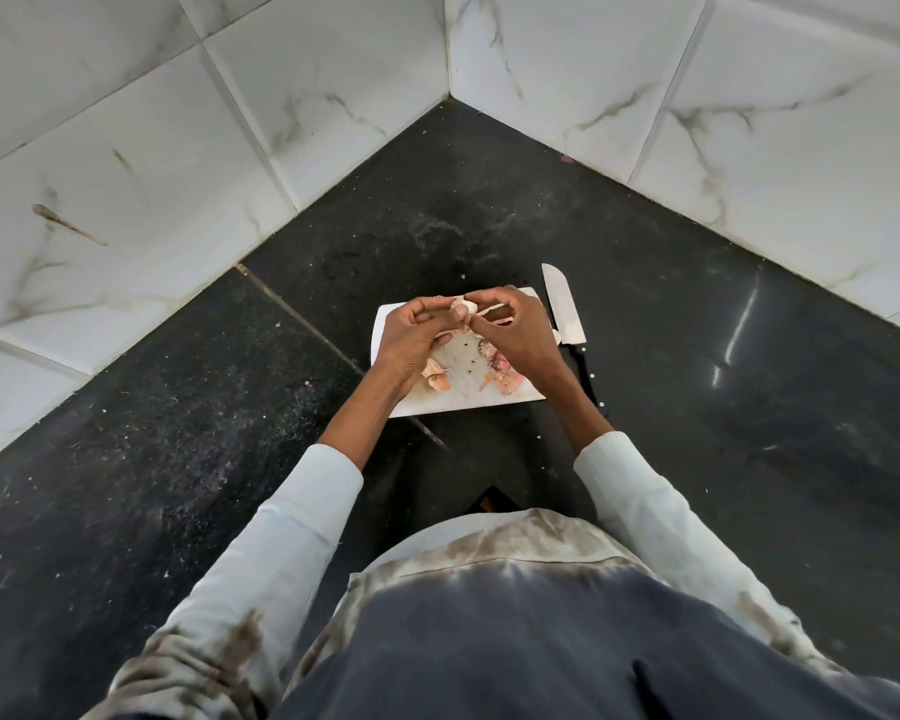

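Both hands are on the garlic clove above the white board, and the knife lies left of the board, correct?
Not quite: the head view shows the knife lying right of the board, not left of it. The left hand and right hand do both pinch the garlic clove above the board.

A knife (564,309) lies just beside a white cutting board (463,400) on the black desk (489,200), hemmed by marble-tiled walls (749,96).

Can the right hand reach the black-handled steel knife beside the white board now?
Probably yes, once freed. The right hand pinches a pale garlic clove with the left hand, but the black-handled steel knife lies bare just right of it on the black counter, nothing between.
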`<move>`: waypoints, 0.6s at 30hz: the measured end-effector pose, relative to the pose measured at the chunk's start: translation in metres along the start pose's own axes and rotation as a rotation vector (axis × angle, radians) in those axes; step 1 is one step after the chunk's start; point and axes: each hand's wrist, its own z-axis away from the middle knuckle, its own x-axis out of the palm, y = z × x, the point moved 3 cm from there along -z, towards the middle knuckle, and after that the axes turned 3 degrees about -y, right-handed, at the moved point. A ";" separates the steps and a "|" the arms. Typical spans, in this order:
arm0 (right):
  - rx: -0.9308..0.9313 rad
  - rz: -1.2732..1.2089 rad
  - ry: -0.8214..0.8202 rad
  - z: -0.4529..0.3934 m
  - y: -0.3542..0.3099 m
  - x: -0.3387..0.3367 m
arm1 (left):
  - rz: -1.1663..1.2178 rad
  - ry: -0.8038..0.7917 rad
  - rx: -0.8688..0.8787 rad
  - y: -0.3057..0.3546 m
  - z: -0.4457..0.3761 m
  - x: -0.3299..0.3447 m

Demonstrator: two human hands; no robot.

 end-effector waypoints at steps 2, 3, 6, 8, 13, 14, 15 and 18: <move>0.021 -0.037 0.001 -0.001 0.000 0.001 | 0.003 0.033 0.023 0.001 -0.001 -0.002; 0.038 -0.056 0.008 -0.002 0.000 0.002 | 0.008 0.039 0.036 0.002 -0.001 -0.002; 0.085 -0.122 0.026 -0.002 0.001 0.003 | -0.030 0.063 0.088 0.001 0.000 -0.003; 0.100 -0.156 0.036 -0.002 0.001 0.003 | -0.059 0.096 0.119 0.000 0.001 -0.002; 0.097 -0.174 0.034 -0.003 0.000 0.004 | -0.098 0.158 0.175 0.000 0.007 -0.001; 0.089 -0.180 0.028 -0.002 0.000 0.004 | -0.092 0.160 0.179 0.001 0.008 -0.002; 0.081 -0.183 0.023 -0.002 0.000 0.003 | -0.082 0.160 0.181 0.001 0.009 -0.002; 0.061 -0.198 0.019 -0.003 0.000 0.002 | -0.054 0.160 0.177 0.003 0.010 -0.003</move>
